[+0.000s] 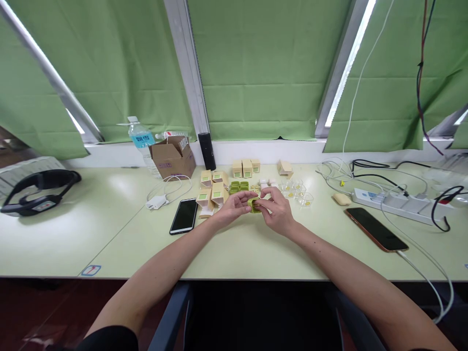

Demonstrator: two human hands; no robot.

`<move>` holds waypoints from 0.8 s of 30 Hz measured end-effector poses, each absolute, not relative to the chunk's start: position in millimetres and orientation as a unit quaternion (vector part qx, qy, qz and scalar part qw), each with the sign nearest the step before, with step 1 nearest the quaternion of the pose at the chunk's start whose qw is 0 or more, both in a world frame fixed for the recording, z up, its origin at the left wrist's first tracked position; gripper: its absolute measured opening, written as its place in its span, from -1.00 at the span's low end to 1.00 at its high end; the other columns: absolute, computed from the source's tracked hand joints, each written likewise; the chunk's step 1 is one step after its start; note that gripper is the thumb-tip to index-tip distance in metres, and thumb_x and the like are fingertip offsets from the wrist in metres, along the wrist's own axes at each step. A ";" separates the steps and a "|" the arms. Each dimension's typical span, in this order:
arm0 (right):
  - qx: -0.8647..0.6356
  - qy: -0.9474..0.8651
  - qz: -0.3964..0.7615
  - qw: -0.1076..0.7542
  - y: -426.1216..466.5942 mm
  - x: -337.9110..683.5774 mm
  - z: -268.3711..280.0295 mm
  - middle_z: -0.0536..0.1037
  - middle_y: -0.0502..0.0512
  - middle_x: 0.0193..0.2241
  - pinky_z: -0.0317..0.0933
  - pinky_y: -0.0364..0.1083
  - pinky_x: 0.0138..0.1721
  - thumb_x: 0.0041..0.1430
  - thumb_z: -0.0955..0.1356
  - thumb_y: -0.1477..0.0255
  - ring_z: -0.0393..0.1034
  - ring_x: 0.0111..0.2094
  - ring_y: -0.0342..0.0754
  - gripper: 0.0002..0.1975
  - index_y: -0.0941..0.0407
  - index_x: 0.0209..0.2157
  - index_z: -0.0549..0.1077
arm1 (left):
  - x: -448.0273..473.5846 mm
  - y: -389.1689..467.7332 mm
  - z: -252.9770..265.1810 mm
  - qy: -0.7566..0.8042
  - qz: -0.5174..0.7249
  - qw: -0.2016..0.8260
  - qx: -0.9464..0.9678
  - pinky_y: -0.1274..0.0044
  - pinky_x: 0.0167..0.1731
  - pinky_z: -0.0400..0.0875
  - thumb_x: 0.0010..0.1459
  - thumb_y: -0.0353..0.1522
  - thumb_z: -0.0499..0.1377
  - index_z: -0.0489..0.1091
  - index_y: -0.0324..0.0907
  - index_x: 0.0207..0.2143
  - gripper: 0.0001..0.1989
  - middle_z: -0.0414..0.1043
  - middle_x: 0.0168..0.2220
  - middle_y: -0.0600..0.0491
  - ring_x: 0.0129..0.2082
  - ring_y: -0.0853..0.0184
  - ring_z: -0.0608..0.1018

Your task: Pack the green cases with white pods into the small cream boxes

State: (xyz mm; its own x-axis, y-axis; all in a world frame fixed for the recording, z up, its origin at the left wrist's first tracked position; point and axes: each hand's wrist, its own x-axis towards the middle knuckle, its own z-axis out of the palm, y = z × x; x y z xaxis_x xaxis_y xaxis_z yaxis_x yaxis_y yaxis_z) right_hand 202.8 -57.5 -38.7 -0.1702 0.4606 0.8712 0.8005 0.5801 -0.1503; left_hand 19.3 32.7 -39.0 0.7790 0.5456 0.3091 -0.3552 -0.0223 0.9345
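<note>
Between my two hands is a small green cup-like container [253, 204], its opening turned toward me. My left hand [236, 205] grips its left side. The fingers of my right hand [275, 210] are pinched at its right side and reach into the opening; whether they hold something inside cannot be made out. Just beyond stand several similar green containers [239, 186]. Clear plastic cups [305, 198] sit to the right, near small white pieces [268, 183]. Several small beige boxes with green windows [219, 193] stand left of my hands.
A black-screened phone [184, 216] lies left, another phone [376, 229] right. A white power strip [397, 204] with tangled cables is at the right. Behind stand a cardboard box [172, 158], a water bottle [142, 139] and a black cylinder [207, 151]. A black headset [40, 192] lies far left.
</note>
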 end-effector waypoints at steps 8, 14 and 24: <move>-0.398 -0.771 -0.178 0.465 -57.9 205.6 -35.7 0.44 0.19 -0.21 0.36 -0.08 -0.36 0.35 0.33 0.52 0.33 -0.10 0.05 -0.78 0.04 -0.34 0.57 | 19.8 33.3 -41.1 0.103 0.307 0.694 0.643 0.42 -0.07 0.46 -0.06 -0.22 0.55 0.57 -0.21 0.01 -0.42 0.57 0.04 -0.17 -0.06 0.20 0.60; -0.383 -0.777 -0.184 0.465 -54.2 208.5 -34.1 0.53 0.18 -0.18 0.36 -0.07 -0.37 0.36 0.35 0.50 0.39 -0.08 0.06 -0.83 0.02 -0.28 0.59 | 19.9 33.0 -40.9 0.086 0.317 0.707 0.626 0.40 -0.04 0.48 -0.03 -0.24 0.54 0.57 -0.23 0.00 -0.45 0.60 0.01 -0.18 -0.04 0.16 0.63; -0.323 -0.769 -0.132 0.536 -56.0 214.1 -30.3 0.59 0.23 0.03 0.57 0.05 -0.30 0.30 0.41 0.46 0.48 0.07 0.16 -0.52 -0.02 0.22 0.36 | 19.8 34.7 -34.9 0.099 0.381 0.708 0.586 0.37 -0.02 0.47 0.01 -0.21 0.52 0.50 -0.22 -0.02 -0.48 0.62 -0.11 -0.11 -0.13 0.21 0.65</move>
State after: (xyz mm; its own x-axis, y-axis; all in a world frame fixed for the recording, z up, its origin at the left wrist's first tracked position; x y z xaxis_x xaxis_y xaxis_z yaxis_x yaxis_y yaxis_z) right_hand 214.1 -56.0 -30.3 -0.2172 0.3562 0.9088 0.6384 0.7562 -0.1438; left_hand 19.8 34.7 -34.9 0.6905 0.6556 0.3058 -0.4225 0.0223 0.9061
